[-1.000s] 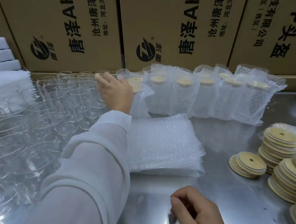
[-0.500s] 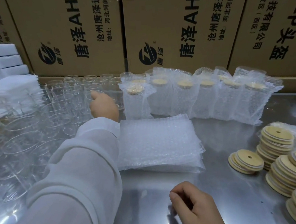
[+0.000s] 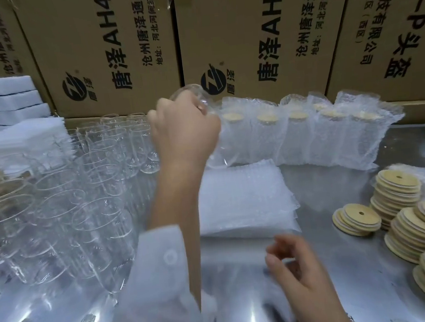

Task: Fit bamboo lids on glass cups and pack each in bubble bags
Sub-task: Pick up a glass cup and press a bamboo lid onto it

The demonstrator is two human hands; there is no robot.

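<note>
While the left hand (image 3: 185,135) grips a clear glass cup (image 3: 217,155) held tilted above the steel table (image 3: 344,252), the right hand (image 3: 303,276) hovers low, fingers loosely curled round nothing (it is blurred). Just beyond lies a stack of flat bubble bags (image 3: 246,199). Bare cups (image 3: 93,198) crowd the left, bamboo lids (image 3: 403,215) pile at right, and packed cups (image 3: 307,136) line the cartons (image 3: 118,53).

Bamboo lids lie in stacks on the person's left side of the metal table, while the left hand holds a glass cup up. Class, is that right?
Wrong in one respect: the head view shows the bamboo lids stacked on the person's right side of the metal table, not the left. The left hand does hold a glass cup up.
</note>
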